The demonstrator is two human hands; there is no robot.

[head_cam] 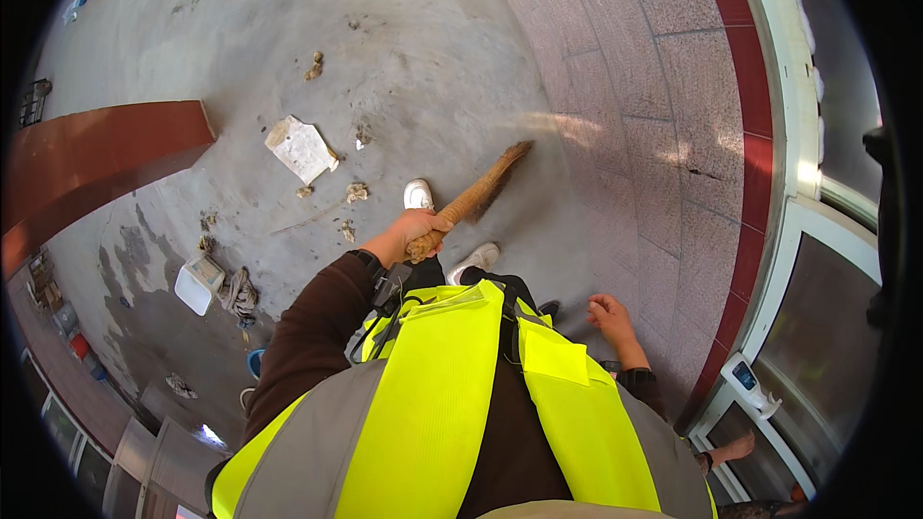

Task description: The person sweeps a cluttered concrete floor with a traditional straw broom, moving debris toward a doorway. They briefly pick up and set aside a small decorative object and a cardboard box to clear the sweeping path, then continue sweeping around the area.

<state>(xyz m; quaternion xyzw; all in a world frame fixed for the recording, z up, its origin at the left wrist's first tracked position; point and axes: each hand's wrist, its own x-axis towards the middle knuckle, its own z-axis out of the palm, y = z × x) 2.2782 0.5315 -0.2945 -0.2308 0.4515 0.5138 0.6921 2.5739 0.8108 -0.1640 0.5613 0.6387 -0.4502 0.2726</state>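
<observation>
My left hand (417, 231) grips a straw broom (476, 194) near its thick bound end. The broom slants up and to the right, and its darker bristle tip is over the concrete floor (433, 72), close to the stone-tiled surface. My right hand (613, 318) hangs to the right of my yellow reflective vest (433, 389), with loosely bent fingers and nothing visible in it. My white shoes (474, 263) show below the broom. Left of it lie a flattened, dirty pale sheet (297, 150) and a crumpled scrap (356, 192).
A red-brown pillar (108, 166) stands at left. Below it are a white plastic tub (200, 285), a grey rag heap (239, 293), wet patches and a blue basin (254, 362). Stone tiles (634, 115) and white-framed glass (786, 346) line the right. Another person's hand (735, 447) shows at lower right.
</observation>
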